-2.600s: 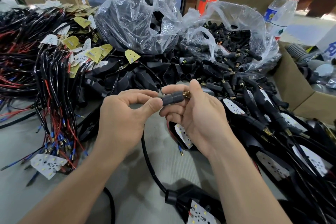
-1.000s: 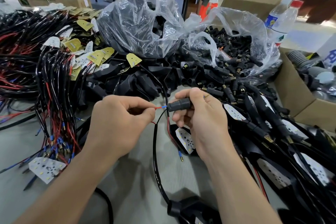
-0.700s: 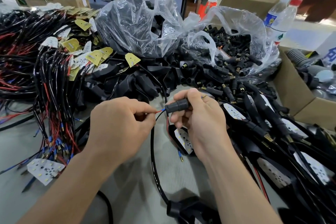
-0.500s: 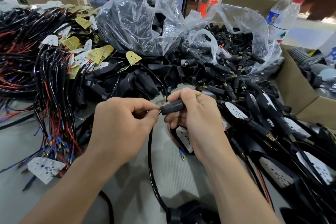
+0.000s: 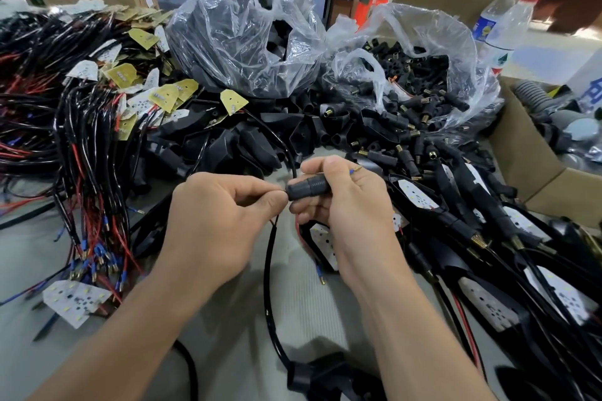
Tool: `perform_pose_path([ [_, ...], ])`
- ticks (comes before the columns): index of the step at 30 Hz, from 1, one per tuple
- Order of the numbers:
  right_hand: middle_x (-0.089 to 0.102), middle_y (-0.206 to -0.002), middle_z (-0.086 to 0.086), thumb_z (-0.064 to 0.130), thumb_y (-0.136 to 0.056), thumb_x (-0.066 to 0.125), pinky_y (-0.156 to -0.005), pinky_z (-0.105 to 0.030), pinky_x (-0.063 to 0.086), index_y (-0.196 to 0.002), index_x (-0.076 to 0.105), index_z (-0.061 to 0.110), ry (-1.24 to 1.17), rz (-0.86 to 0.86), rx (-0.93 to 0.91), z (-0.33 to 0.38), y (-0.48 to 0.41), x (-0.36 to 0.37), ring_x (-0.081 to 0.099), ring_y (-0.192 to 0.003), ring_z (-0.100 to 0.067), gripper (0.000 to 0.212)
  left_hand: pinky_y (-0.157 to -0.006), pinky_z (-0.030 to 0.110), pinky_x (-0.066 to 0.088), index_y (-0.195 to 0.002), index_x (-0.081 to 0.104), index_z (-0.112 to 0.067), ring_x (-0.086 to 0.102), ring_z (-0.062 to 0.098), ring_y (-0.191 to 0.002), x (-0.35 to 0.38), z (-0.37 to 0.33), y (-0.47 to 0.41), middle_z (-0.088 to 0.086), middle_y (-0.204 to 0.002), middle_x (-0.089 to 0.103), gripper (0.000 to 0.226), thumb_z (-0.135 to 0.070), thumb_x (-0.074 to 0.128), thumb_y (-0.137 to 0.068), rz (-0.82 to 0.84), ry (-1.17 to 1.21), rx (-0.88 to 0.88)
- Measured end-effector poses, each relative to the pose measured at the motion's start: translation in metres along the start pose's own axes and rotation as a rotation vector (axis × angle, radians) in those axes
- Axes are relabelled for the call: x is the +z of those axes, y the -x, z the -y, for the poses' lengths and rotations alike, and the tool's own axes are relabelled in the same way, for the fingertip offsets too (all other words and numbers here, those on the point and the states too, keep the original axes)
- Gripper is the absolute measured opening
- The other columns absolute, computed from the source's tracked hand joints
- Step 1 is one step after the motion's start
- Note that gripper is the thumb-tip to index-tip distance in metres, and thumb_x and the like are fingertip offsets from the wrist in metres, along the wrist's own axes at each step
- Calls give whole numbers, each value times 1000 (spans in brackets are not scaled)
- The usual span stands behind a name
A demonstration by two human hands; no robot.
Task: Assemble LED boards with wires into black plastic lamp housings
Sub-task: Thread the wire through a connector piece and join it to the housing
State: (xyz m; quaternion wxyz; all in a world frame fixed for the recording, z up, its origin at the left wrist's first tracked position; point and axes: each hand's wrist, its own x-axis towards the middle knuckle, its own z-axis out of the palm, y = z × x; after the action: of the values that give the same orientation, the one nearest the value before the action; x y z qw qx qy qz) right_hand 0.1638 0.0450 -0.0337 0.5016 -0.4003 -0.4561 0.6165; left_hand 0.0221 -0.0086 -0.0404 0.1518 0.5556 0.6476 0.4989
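The person's right hand (image 5: 351, 208) grips a black ribbed sleeve (image 5: 308, 188), thumb on top and fingers curled underneath, and holds it above the grey tabletop (image 5: 234, 345). At the sleeve's left mouth the left hand (image 5: 221, 221) pinches a thin wire (image 5: 282, 191) between thumb and forefinger, right against the opening. A blue-collared brass terminal (image 5: 355, 169) pokes out of the sleeve's right end. A black cable (image 5: 267, 273) drops from just below the sleeve's left end and curves toward the person to a black lamp housing (image 5: 325, 378). Just below the sleeve lies a white LED board (image 5: 322, 239), half hidden by the right hand. Beyond the sleeve is a heap of loose black housings (image 5: 228, 146). Behind that stand a clear bag of housings (image 5: 247, 36) and a second clear bag (image 5: 420, 75) of small black sleeves. Wire bundles (image 5: 81, 166) sprawl well to the sleeve's left.
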Motion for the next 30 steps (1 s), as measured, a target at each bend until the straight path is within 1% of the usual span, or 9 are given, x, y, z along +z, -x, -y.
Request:
perform_pose_path([
  [3,71,-70,-18,10,-108,39,-46,-26,52,-89,66,2,-28,9,2,3,-1,-1,63,-48,-19,34,-59,9,48,-71,74,-52,69,-6,-67,-4,1,-3,-29,-68,71,23,-35,86,-80,-16,31,-6],
  [5,70,-68,-16,11,-109,39,-47,-26,52,-90,67,1,-34,0,1,4,-2,-2,63,-48,-20,35,-64,21,54,-78,79,-48,72,0,-69,-7,2,-5,-24,-70,73,10,-39,84,-79,-3,76,-17],
  [7,70,-68,-14,12,-109,38,-46,-26,52,-92,67,0,-25,-3,3,4,-2,-3,63,-48,-19,35,-64,24,55,-81,77,-52,72,3,-68,-5,3,-5,-21,-69,74,21,-33,85,-81,10,99,-21],
  [11,72,-71,-15,11,-108,40,-45,-25,51,-100,66,0,-13,3,1,3,0,-2,62,-48,-20,30,-59,6,47,-73,73,-62,69,-3,-63,2,2,-2,-24,-64,71,43,-22,85,-80,57,56,10],
  [16,73,-70,-16,10,-108,41,-46,-26,53,-105,61,0,-56,25,7,6,0,-2,63,-47,-20,22,-67,30,61,-93,81,-37,76,12,-66,1,7,-6,-7,-75,79,20,-28,86,-75,94,277,-99],
  [19,74,-72,-14,12,-109,40,-45,-25,50,-98,63,6,-58,61,21,6,1,-3,61,-47,-19,27,-57,24,58,-96,81,-35,75,20,-61,0,4,-5,2,-75,79,30,-33,83,-67,167,405,-110],
  [23,73,-72,-12,11,-109,39,-43,-25,44,-93,67,10,-19,101,34,5,0,-4,54,-45,-16,32,-62,23,60,-106,77,-44,74,17,-62,0,3,0,-2,-74,78,38,-33,85,-71,230,346,-58],
  [27,72,-76,-15,16,-107,43,-49,-30,40,-91,70,12,97,113,14,5,-3,-11,55,-53,-19,31,-59,25,58,-98,81,-42,71,16,-58,2,3,1,-3,-70,77,30,-17,85,-81,175,283,-41],
  [30,69,-71,-10,11,-101,51,-47,-26,41,-86,71,3,178,85,-24,8,-6,-19,57,-52,-17,26,-61,28,61,-87,81,-44,72,15,-58,-1,4,-2,-4,-69,77,33,-12,84,-81,66,250,-85],
])
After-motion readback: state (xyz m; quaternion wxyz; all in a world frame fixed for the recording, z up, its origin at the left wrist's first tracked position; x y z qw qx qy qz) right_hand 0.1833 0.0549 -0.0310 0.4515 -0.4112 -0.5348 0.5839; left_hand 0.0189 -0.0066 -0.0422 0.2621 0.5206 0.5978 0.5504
